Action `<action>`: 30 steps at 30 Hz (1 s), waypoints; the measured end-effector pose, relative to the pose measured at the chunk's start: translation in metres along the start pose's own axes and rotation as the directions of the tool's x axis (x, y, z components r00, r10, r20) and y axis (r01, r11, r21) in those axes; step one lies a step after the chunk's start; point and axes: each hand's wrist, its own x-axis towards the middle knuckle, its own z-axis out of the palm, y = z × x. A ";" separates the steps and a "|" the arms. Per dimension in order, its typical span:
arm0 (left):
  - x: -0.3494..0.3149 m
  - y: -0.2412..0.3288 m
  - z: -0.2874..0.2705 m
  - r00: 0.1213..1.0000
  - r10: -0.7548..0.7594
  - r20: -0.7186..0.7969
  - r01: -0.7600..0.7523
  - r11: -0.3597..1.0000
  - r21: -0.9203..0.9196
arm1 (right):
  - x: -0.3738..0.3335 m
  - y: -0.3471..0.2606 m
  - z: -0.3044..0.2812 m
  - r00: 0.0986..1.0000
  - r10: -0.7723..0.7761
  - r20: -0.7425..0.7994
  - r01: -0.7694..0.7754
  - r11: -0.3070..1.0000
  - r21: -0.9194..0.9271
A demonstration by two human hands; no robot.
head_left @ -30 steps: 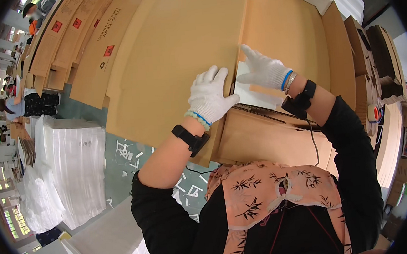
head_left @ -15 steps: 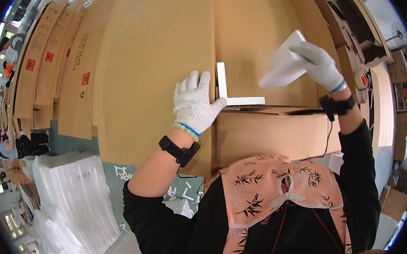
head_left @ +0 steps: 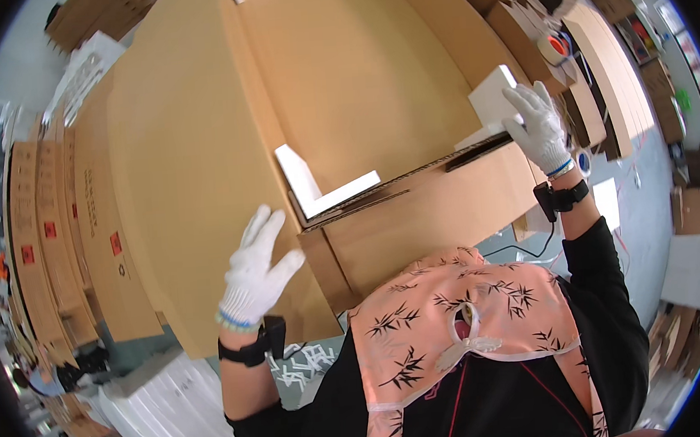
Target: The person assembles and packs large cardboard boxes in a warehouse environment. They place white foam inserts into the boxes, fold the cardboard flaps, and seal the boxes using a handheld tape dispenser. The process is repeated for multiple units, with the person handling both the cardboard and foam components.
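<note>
Right hand [head_left: 538, 126], white knit glove, grasps a white foam corner block [head_left: 495, 102] and presses it onto the far right corner of the cardboard box [head_left: 415, 213], fingers wrapped over the block's top edge. Block sits right at the box rim, likely seated there as a corner protector; the L shape fits the corner. Left hand [head_left: 257, 267], also gloved, is released, fingers spread, holding nothing. It hovers over or rests on the big flat cardboard sheet [head_left: 191, 190] just left of the box; contact hard to confirm. Spread palm looks like it steadies the sheet or flap while the other hand works.

Second white foam corner piece [head_left: 314, 180] already sits in the box's left near corner, L-shaped, one leg along each wall. It lies just up and right of the left hand, apart from it, not touched. Both foam pieces sit along the same box edge, well apart from each other, one at each end.

Black wristband on each wrist. Person wears a black top with a pink patterned cloth [head_left: 456, 317] at the chest. Tape roll [head_left: 554, 46] lies beyond the right hand on stacked cardboard. More flat cardboard stacks [head_left: 47, 234] at far left, white foam sheets [head_left: 168, 413] lower left on the floor.
</note>
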 end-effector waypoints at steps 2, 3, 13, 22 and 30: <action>-0.016 -0.001 -0.006 0.997 -0.048 0.055 0.055 0.991 -0.122 | -0.024 0.018 -0.010 0.992 0.091 -0.089 -0.090 0.996 0.017; -0.025 -0.002 -0.007 0.994 -0.082 0.079 0.095 0.978 -0.186 | -0.038 0.028 -0.013 0.971 0.202 -0.129 -0.197 0.979 0.049; -0.039 -0.008 0.011 0.992 -0.120 -0.038 0.098 0.927 -0.362 | -0.297 0.192 -0.016 0.235 0.948 -0.213 -0.946 0.173 -0.273; -0.030 0.016 0.021 0.978 -0.203 -0.039 0.198 0.974 -0.106 | -0.349 0.194 0.018 -0.167 0.986 -0.010 -0.883 -0.154 -0.443; -0.027 0.029 0.031 0.964 -0.265 -0.037 0.267 0.961 0.071 | -0.341 0.200 0.032 -0.313 0.932 -0.181 -0.818 -0.362 -0.448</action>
